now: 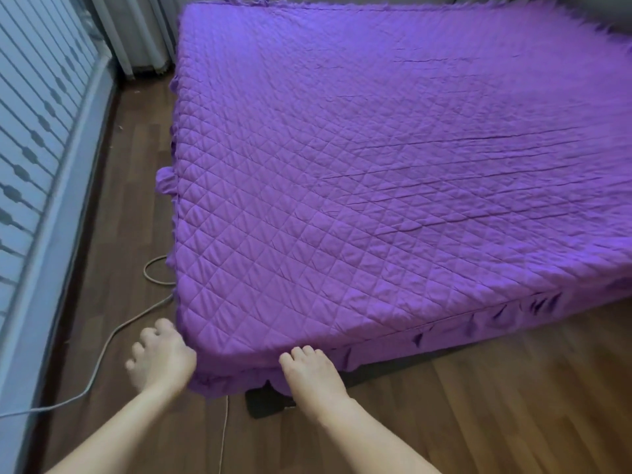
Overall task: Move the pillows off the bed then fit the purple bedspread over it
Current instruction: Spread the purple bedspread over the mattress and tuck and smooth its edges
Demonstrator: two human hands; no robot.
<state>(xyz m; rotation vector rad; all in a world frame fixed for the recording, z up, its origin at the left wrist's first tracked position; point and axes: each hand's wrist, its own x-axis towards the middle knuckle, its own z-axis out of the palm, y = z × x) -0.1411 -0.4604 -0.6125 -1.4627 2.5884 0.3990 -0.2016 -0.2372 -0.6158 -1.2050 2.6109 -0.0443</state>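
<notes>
The purple quilted bedspread lies spread over the whole bed, its ruffled skirt hanging down the near and left sides. No pillows are in view. Both my hands are at the bed's near left corner. My left hand is against the left side of that corner with curled fingers, holding the skirt fabric; its thumb is hidden. My right hand sits on the near edge just right of the corner, fingers curled over the seam where the skirt starts.
A grey cable snakes over the wooden floor left of the bed. The dark bed base shows under the corner. A striped window wall runs along the left, with curtains at the far corner.
</notes>
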